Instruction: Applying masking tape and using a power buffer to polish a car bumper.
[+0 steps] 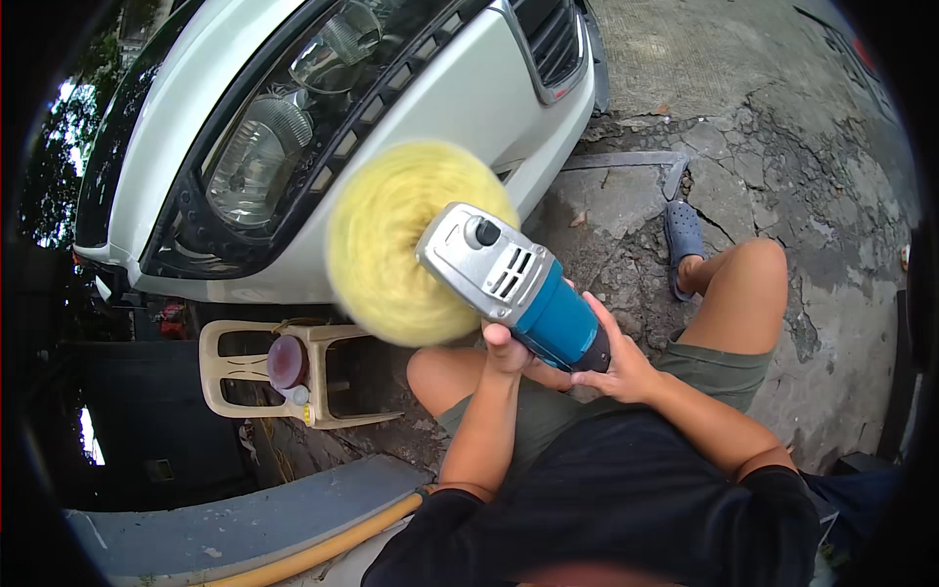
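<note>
My two hands hold a rotary polisher [554, 308] with a teal body and a silver metal gear head, tilted up to the left. My left hand [508, 354] grips it just behind the head, partly hidden beneath the body. Around the dark rear end wraps my right hand [623, 361]. A round yellow wool buffing pad [389, 242] is blurred, as if spinning. It overlaps the white car's front bumper [447, 110] in view; whether its face touches the paint, I cannot tell. The car's headlight [257, 161] is up and left of the pad.
A beige plastic stool [319, 374] lower left bears a reddish round container [287, 362] and small bottles. A grey concrete ledge [257, 521] with a yellow pipe [330, 547] runs at bottom left. Cracked concrete [763, 176] spreads rightward, near my foot in a grey clog [682, 235].
</note>
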Available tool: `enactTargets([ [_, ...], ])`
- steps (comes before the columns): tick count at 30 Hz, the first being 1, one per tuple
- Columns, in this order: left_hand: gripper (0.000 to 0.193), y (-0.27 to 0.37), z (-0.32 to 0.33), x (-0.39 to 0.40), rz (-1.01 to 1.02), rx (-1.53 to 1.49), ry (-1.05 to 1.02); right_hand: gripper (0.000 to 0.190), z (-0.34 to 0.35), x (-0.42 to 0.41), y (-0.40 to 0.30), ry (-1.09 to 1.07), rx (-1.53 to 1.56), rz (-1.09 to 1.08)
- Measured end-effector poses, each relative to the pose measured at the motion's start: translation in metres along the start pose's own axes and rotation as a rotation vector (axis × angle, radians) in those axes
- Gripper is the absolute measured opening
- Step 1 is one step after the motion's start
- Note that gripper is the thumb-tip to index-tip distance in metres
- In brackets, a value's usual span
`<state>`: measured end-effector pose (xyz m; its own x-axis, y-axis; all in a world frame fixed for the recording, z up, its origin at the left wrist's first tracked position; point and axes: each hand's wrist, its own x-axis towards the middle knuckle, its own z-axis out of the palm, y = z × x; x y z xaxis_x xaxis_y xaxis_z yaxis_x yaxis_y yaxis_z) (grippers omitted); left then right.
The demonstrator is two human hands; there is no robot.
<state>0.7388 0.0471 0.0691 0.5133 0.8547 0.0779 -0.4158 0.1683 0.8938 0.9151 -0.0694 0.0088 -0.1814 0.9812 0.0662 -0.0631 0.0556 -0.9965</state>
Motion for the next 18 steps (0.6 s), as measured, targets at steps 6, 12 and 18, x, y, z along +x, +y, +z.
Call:
enactTargets([
  [6,0.144,-0.009,-0.020,-0.018,0.084,-0.076,-0.005,0.121,0.016,0.009,0.022,-0.008,-0.052,-0.026],
  [12,0.100,-0.037,-0.001,0.061,-0.131,0.097,0.005,0.119,0.006,0.020,0.055,0.308,0.201,0.077],
  [18,0.098,-0.060,0.011,0.096,-0.221,0.256,0.019,0.093,0.001,0.026,0.065,0.376,0.436,0.238],
])
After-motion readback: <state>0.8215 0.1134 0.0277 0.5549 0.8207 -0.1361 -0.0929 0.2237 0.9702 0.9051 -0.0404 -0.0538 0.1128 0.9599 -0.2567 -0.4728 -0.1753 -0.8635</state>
